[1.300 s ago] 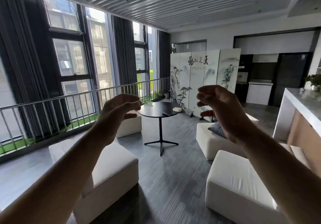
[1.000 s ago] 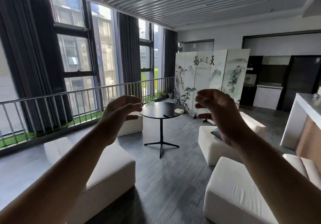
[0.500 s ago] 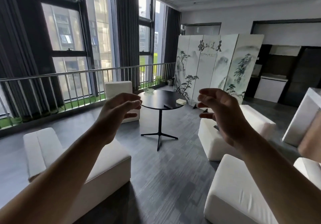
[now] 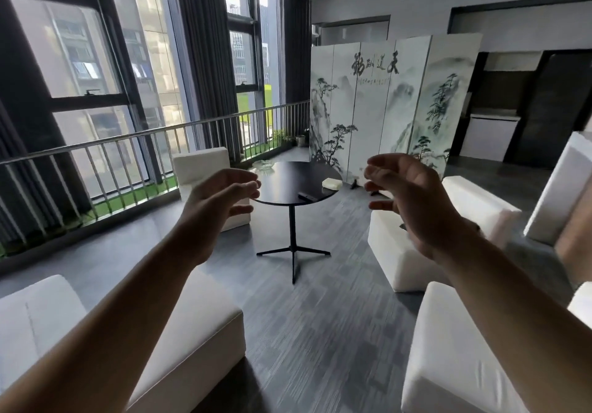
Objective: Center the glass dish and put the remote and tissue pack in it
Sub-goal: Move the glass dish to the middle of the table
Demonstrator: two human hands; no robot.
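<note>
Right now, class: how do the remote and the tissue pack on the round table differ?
The remote is black and slim; the tissue pack is pale and thicker. The remote lies at the table's near edge; the tissue pack sits farther back, toward the right edge. Both rest on the black table, outside the glass dish, untouched by either hand.

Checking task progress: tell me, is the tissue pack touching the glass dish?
Apart. The head view shows the tissue pack at the round table's right edge, the glass dish at its far left edge.

Office lounge, white block sofas, round black table, painted folding screen, tall railed windows
</note>
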